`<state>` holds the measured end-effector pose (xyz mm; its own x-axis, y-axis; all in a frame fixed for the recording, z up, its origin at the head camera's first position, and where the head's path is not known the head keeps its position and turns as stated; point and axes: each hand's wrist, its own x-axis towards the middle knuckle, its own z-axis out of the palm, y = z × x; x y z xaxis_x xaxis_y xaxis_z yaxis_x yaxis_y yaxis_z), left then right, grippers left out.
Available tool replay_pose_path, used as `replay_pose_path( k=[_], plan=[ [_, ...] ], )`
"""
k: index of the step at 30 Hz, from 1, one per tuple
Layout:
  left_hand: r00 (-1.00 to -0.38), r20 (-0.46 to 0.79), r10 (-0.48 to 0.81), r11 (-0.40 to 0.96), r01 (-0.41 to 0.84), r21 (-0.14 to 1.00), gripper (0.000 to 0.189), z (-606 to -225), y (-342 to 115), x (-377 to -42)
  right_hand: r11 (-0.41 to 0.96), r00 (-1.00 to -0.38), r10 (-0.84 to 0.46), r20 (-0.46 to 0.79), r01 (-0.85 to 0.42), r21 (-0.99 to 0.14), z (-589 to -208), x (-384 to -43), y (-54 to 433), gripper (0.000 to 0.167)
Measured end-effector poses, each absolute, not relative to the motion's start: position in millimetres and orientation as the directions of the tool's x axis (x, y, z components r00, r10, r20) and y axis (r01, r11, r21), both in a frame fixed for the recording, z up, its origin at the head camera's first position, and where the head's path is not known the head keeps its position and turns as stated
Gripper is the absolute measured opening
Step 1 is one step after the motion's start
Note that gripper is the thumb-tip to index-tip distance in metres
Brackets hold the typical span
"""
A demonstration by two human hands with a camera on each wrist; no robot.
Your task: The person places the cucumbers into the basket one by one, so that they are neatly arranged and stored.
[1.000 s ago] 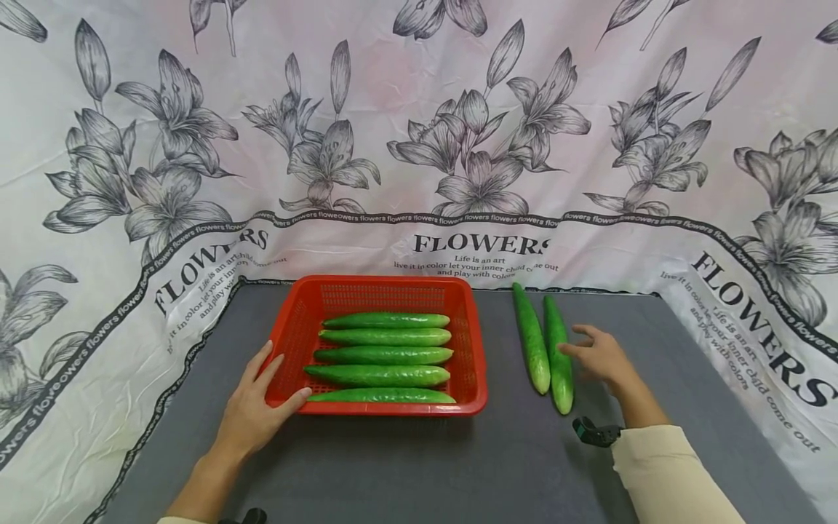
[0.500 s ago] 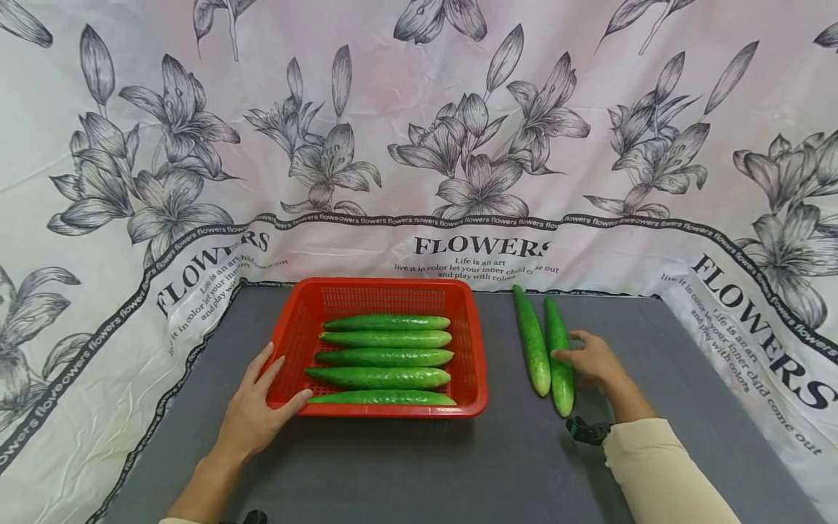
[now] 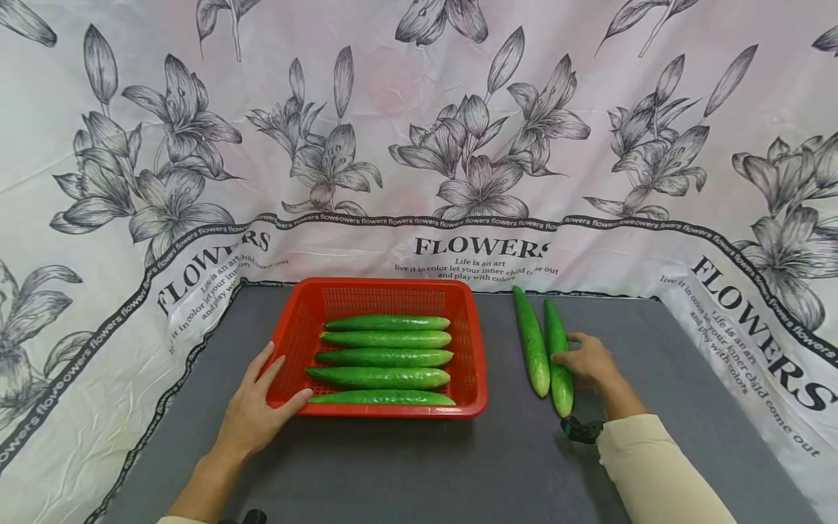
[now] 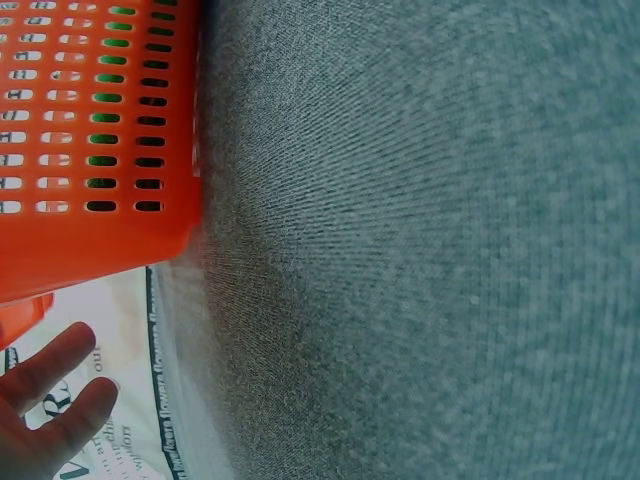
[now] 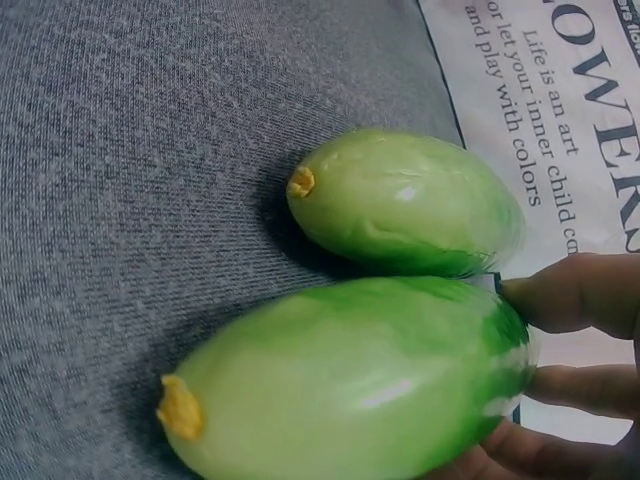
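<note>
My left hand [image 3: 252,415] rests at the front left corner of a red plastic basket [image 3: 481,364], its fingers spread along the side and the thumb on the rim. In the left wrist view two extended fingers [image 4: 62,365] show beyond the basket wall [image 4: 90,235]. Several green cucumbers [image 3: 386,357] lie crosswise in the basket, side by side. On the table to the right are two more: a left cucumber [image 3: 532,342] and a right cucumber [image 3: 559,386]. My right hand [image 3: 592,362] grips the right one around its middle, thumb on one side, fingers on the other.
A grey cloth [image 3: 406,473] covers the table. Behind and at both sides hangs a white flower-printed curtain [image 3: 366,251], meeting the table just behind the basket and the loose cucumbers. The left loose cucumber lies close beside the gripped one.
My right hand has moved left onto the right cucumber and taken hold of it. The left hand, the basket and the cucumbers in it have stayed in place.
</note>
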<state>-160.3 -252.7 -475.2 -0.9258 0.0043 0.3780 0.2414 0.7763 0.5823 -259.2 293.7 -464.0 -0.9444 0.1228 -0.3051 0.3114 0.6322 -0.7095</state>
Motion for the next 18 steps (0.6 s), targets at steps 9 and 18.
replay_pose_path(
  k=[9,18],
  plan=[
    [-0.932,0.362,0.007,0.778,0.232,0.584,0.074,-475.0,-253.0,-159.7,0.617,-0.94,0.176,-0.292,0.336,-0.711,-464.7,-255.2,295.6,0.07],
    [-0.927,0.374,0.006,0.77,0.243,0.59,0.073,-474.6,-252.6,-159.6,0.56,-0.954,0.166,-0.248,0.298,-0.773,-456.9,-243.5,303.4,0.07]
  ],
)
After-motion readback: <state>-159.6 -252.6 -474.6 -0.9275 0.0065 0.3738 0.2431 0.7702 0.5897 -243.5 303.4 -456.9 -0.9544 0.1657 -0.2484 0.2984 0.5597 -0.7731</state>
